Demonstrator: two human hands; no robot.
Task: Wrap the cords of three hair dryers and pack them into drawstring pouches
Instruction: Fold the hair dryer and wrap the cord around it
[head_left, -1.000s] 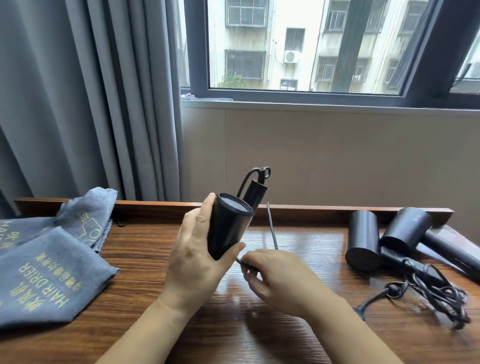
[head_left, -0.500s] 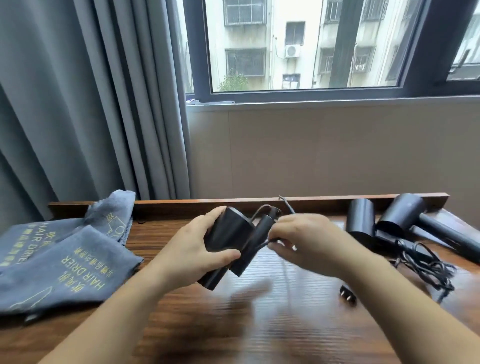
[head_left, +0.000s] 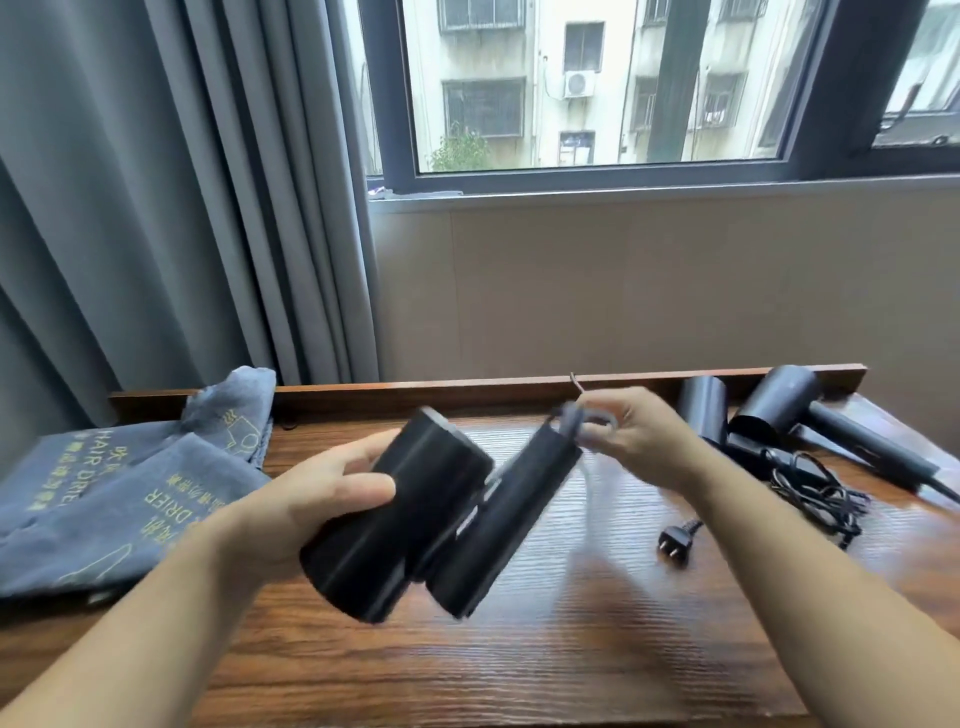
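A grey curtain (head_left: 156, 208) hangs along the left, and a dark-framed window (head_left: 597, 88) fills the top of the view, with a pale wall panel beneath it. Below runs the wooden counter (head_left: 597, 649), with a raised lip along its back edge.

On the counter's left end lie grey drawstring pouches (head_left: 119, 499) printed with yellow lettering, overlapping one another. At the right end two black hair dryers rest: one (head_left: 702, 410) lies with its barrel end-on just beside the other (head_left: 831, 431), whose handle stretches out toward the right edge. A tangled black cord (head_left: 815, 493) is heaped in front of them, and a two-pin plug (head_left: 675, 543) lies on the wood to its left.

Above the middle of the counter, the folded hair dryer (head_left: 415, 514) is held clear of the surface, barrel and handle side by side, tilted. The left hand (head_left: 311, 499) is wrapped around its barrel, thumb across the front. The right hand (head_left: 644, 441) is at the top end of the handle, fingers curled around the blurred cord (head_left: 574, 415) there; a blurred strand trails down from it toward the counter.
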